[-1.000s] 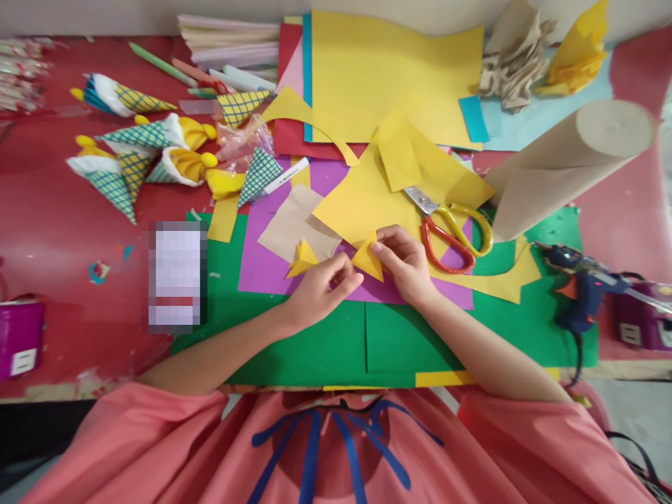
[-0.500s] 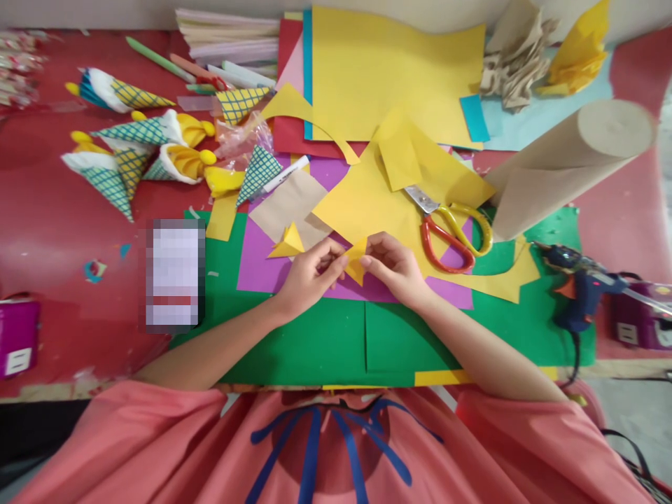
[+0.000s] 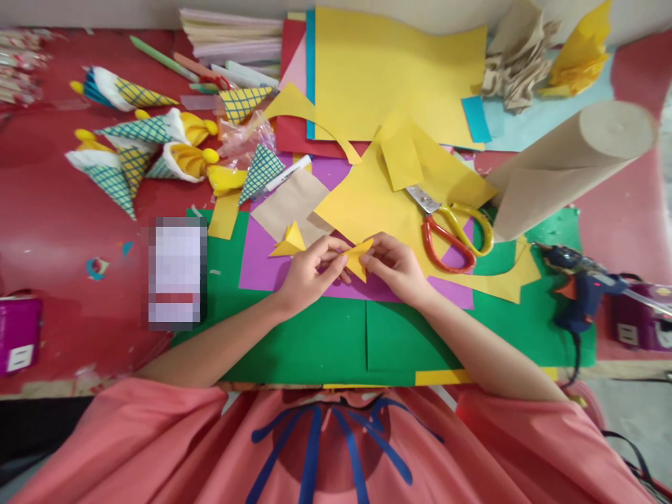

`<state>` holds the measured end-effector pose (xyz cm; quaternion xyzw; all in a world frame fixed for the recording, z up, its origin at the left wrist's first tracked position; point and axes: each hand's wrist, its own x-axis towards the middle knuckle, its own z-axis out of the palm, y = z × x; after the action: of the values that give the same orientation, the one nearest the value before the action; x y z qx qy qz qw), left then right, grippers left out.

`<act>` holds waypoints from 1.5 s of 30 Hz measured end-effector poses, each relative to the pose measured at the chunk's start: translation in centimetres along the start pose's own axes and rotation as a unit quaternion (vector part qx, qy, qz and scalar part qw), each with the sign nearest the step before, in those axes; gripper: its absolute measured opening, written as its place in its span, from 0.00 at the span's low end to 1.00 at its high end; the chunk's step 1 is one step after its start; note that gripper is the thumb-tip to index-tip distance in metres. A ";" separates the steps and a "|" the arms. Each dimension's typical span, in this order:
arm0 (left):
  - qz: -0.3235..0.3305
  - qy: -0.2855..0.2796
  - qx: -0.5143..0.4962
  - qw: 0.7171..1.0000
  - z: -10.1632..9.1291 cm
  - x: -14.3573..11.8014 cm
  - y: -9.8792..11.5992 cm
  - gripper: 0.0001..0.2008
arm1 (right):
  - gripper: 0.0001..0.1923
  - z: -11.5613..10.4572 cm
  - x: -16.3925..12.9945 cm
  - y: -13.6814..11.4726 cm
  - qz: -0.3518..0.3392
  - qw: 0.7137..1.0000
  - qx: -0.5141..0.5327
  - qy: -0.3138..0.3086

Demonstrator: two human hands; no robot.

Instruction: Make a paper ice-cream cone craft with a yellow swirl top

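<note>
Between both hands is a small folded piece of yellow paper (image 3: 358,260), its upper edge opened out and a point hanging down. My left hand (image 3: 313,271) pinches its left side between thumb and fingers. On the opposite side, my right hand (image 3: 393,267) grips it the same way. Another folded yellow paper piece (image 3: 290,241) lies just left of my left hand, at the edge of a brown paper square (image 3: 294,199). Scissors (image 3: 451,238) with red and yellow handles rest beyond my right hand on yellow paper sheets (image 3: 351,199). Purple paper (image 3: 262,269) lies below the hands.
A glue gun (image 3: 582,287) and a brown paper roll (image 3: 567,171) stand to the right. Patterned paper cones (image 3: 150,131) and a blurred-out phone (image 3: 176,273) are on the left. Green sheets (image 3: 315,343) cover the table's front. A yellow sheet stack (image 3: 399,70) lies at the back.
The folded yellow paper has turned and opened between the fingers, its upper part now spread to the sides. Both hands stay in nearly the same place.
</note>
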<state>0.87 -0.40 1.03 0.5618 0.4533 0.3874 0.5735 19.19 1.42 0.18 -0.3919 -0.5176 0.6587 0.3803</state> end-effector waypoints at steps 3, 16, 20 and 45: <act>0.008 -0.005 -0.005 1.000 0.0 -0.1 0.1 0.08 | 0.10 0.0 0.0 -0.2 0.004 0.999 0.043 -0.014; 0.018 -0.040 -0.076 0.996 -0.3 0.0 0.4 0.07 | 0.08 -0.2 0.1 -0.8 -0.003 0.997 0.071 -0.017; 0.014 -0.045 -0.122 0.991 -0.3 0.2 0.2 0.06 | 0.08 -0.5 0.1 -0.5 -0.006 0.996 0.085 -0.020; 0.120 0.081 0.107 0.984 -0.7 -0.4 -0.8 0.09 | 0.17 0.3 -0.3 -1.2 0.060 0.997 0.007 -0.050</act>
<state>-0.01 -0.61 0.34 0.6367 0.4663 0.4474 0.4206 19.18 1.27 1.42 -0.3861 -0.5066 0.7028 0.3167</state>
